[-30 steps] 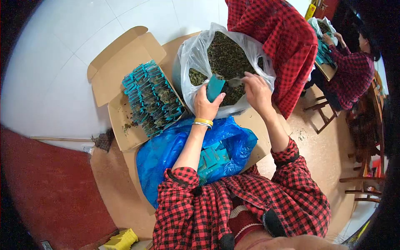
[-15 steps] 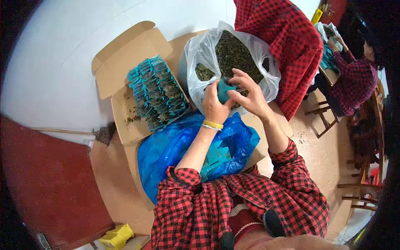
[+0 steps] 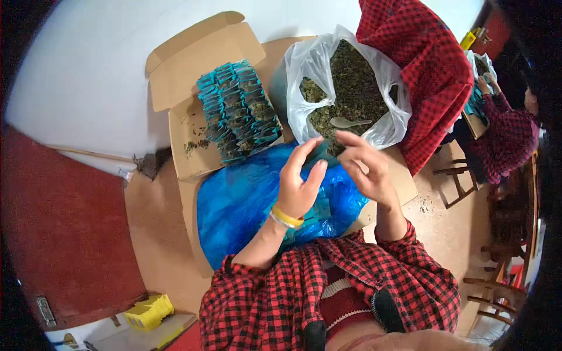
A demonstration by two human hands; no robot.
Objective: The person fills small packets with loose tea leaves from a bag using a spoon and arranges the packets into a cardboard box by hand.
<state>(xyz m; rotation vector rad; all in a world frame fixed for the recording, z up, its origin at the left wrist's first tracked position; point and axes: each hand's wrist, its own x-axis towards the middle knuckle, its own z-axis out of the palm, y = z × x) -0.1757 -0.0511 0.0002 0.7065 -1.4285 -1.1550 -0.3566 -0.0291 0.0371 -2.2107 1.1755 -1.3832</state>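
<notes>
Between the thumb and fingers of my left hand (image 3: pixel 300 182) is a small teal pouch (image 3: pixel 318 154), blurred and partly hidden. My right hand (image 3: pixel 367 169) is raised beside it with bent, parted fingers and nothing visible in them. Just beyond both hands, a white plastic bag (image 3: pixel 304 108) holds dark dried leaves (image 3: pixel 357 82), with a pale spoon (image 3: pixel 349 123) lying on top. Beneath my wrists spreads a blue plastic bag (image 3: pixel 234 205) with teal pouches inside.
An open cardboard box (image 3: pixel 175 126) at left holds rows of filled teal pouches (image 3: pixel 237 111) and loose crumbs. Red checked cloth (image 3: pixel 418 76) drapes beside the white bag. At right, another person (image 3: pixel 506 140) works near a wooden stool (image 3: pixel 456 175). A yellow object (image 3: pixel 149 312) lies lower left.
Both hands have drawn back toward me from over the white bag and moved apart. The spoon now shows on the leaves. The whole view has shifted slightly.
</notes>
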